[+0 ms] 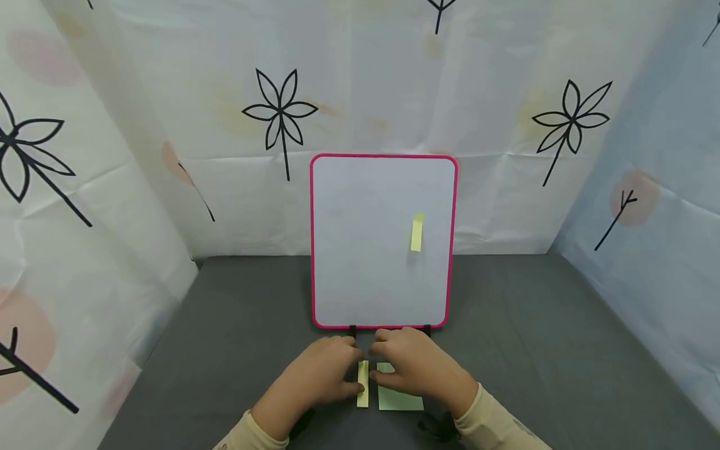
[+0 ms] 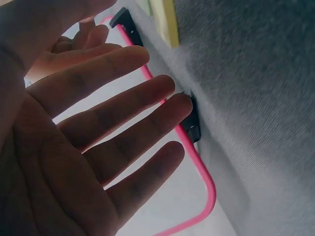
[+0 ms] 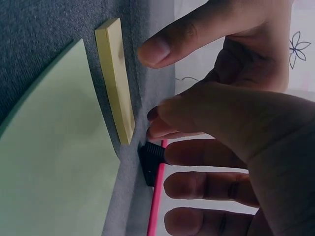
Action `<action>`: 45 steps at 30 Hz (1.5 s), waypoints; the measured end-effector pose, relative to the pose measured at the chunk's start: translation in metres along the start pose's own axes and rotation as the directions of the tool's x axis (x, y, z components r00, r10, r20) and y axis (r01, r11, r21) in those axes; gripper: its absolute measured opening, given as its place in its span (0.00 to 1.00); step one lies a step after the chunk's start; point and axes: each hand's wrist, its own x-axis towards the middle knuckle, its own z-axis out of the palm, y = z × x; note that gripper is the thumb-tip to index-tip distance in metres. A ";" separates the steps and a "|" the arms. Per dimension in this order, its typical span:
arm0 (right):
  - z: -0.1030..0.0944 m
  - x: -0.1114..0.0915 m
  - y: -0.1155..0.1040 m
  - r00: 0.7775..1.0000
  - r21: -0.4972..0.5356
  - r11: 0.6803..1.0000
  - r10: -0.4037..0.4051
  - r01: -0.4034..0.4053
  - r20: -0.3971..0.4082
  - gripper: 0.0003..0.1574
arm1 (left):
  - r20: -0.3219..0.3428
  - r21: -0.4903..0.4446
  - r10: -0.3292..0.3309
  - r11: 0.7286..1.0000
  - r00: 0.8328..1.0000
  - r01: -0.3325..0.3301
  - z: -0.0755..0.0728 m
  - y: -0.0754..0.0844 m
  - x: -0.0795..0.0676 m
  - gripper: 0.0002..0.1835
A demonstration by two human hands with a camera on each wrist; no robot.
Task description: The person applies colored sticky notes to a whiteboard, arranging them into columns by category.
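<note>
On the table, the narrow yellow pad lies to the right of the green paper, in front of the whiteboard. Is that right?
Not quite: the head view shows the narrow yellow pad left of the green paper. The rest holds.

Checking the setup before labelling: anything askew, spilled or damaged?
Nothing clearly wrong. At most, the yellow strip on the whiteboard leans slightly, its top toward the right, rather than hanging straight. No spill or damage shows.
</note>
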 end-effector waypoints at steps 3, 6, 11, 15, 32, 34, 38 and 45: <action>0.000 0.003 -0.002 0.999 0.005 1.000 0.015 -0.015 0.052 0.10 | 0.010 0.000 -0.001 1.000 1.000 0.001 0.002 0.000 0.000 0.16; 0.000 0.005 -0.003 0.995 0.015 0.999 0.030 -0.032 0.099 0.11 | 0.014 -0.002 0.001 1.000 1.000 -0.001 0.003 0.000 0.001 0.16; 0.003 0.005 -0.005 0.990 0.037 0.999 0.033 -0.038 0.140 0.15 | 0.034 -0.017 -0.004 1.000 0.999 0.005 0.005 0.001 0.002 0.17; 0.006 0.005 -0.005 0.985 0.040 0.998 0.047 -0.054 0.168 0.16 | 0.059 -0.026 -0.026 0.999 0.998 0.028 0.006 0.002 0.003 0.17; 0.010 0.005 -0.007 0.979 0.018 0.999 0.046 -0.050 0.197 0.18 | 0.077 -0.016 -0.054 0.998 0.996 0.055 0.004 0.002 0.000 0.17; 0.011 0.005 -0.007 0.978 0.006 0.999 0.049 -0.051 0.201 0.19 | 0.080 -0.015 -0.056 0.998 0.995 0.058 0.003 0.002 0.000 0.18; 0.013 0.005 -0.007 0.978 -0.006 0.999 0.054 -0.054 0.200 0.19 | 0.078 -0.017 -0.057 0.998 0.995 0.059 0.002 0.003 0.000 0.18; 0.013 0.006 -0.007 0.978 -0.017 0.998 0.057 -0.054 0.199 0.20 | 0.071 -0.010 -0.057 0.998 0.996 0.057 0.003 0.003 0.000 0.19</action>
